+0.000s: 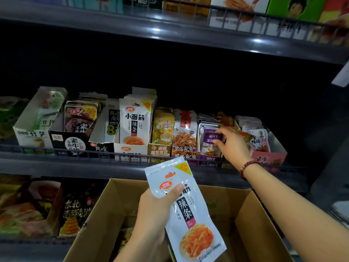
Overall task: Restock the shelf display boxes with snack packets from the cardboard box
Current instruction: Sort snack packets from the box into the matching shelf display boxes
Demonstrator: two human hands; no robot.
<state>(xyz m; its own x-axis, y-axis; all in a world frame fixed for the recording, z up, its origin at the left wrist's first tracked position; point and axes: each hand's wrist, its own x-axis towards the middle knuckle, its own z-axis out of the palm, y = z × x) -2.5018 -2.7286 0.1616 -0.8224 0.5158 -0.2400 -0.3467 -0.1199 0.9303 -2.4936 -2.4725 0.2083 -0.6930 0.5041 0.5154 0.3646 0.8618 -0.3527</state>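
standing before a dark metal store shelf (75, 165), a person works with both bare hands over an open brown cardboard box (251, 220) held low in front of them. the left hand (153, 214) grips a white plastic snack packet with black lettering and a picture of orange strips (188, 210), thumb pressed across its front, the packet tilted with its top toward the shelf and its lower part over the box opening. the right hand (232, 142), with a dark red bead bracelet (247, 168) on its wrist, reaches to the middle shelf and pinches the top of a small purple snack packet (212, 138), which stands at the front of a row of like packets in a purple display box (210, 157). to the left of that, along the same shelf, stand an orange squid-snack box (185, 154), a yellow display box (160, 150), and a white display box (132, 148) full of packets matching the one in the left hand. a pink display box (268, 157) sits to the right of the reaching hand. more snack bags fill the shelf below, left of the cardboard box, blurred and hard to read.
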